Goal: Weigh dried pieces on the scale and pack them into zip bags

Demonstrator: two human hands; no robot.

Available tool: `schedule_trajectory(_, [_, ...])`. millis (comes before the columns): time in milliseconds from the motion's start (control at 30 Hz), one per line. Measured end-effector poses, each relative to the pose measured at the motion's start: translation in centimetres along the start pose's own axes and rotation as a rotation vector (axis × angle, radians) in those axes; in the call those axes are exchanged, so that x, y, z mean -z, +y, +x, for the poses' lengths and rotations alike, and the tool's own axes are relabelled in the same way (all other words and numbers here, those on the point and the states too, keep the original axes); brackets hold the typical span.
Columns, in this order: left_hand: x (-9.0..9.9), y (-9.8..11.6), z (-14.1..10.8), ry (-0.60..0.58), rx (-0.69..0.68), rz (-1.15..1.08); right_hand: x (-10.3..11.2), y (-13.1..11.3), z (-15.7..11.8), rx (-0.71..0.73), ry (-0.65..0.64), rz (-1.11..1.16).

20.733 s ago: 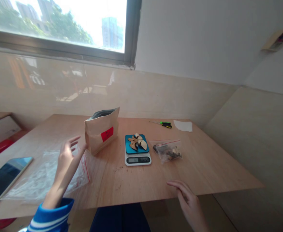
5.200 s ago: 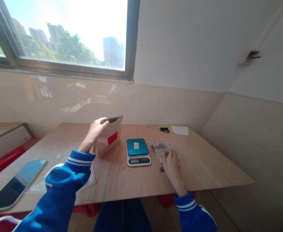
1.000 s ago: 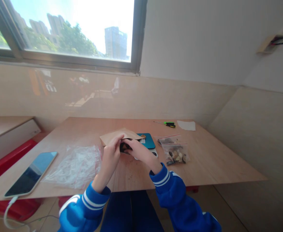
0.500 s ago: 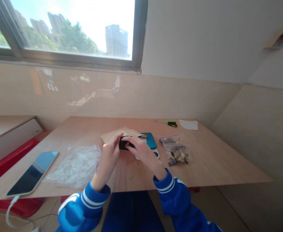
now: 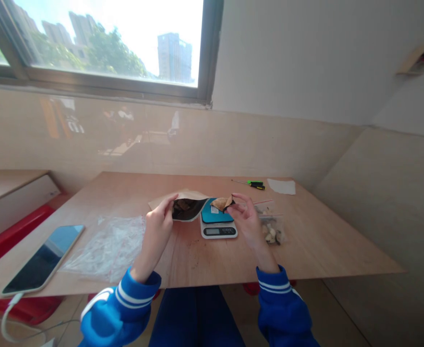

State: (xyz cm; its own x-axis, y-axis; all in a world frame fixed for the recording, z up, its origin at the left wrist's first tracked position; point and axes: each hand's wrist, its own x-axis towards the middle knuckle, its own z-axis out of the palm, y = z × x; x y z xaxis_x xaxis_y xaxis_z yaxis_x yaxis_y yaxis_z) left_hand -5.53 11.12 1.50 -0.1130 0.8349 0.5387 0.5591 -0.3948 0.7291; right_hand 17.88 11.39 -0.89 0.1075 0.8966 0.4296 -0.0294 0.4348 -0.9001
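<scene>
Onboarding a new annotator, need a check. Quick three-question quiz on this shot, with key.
1. Multiple choice: what does the left hand hold?
A. a kraft paper pouch
B. a screwdriver
C. a tablet

2. True or false: the tan piece in the right hand is above the teal platform of the scale.

3. Short answer: what lies just right of the scale?

Key: 1. A; 2. true; 3. a zip bag of small pieces.
</scene>
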Motion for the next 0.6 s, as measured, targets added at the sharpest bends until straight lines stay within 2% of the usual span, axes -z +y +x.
schedule_trajectory(100, [0.1, -0.3, -0.2, 0.018, -0.009, 0.008, 1.6, 3.8, 0.8, -0.074, 0.037, -0.069])
schedule_trajectory(200, [0.0, -0.3, -0.4, 0.002, -0.017, 0.011, 1.9, 7.3, 1.6, -0.067, -0.028, -0.275])
schedule_trajectory(267, [0.0, -0.3, -0.5, -0.009, -0.018, 0.013, 1.7, 8.8, 2.0, -0.049, -0.068, -0.403])
schedule_trajectory(367, [0.3, -0.3, -0.5, -0.007, -0.012, 0.017, 1.8, 9.6, 2.4, -0.035, -0.069, -0.496])
schedule_trajectory(600, [0.3, -0.4, -0.5, -0.010, -0.001, 0.015, 3.1, 9.0, 1.2, 0.028, -0.020, -0.704])
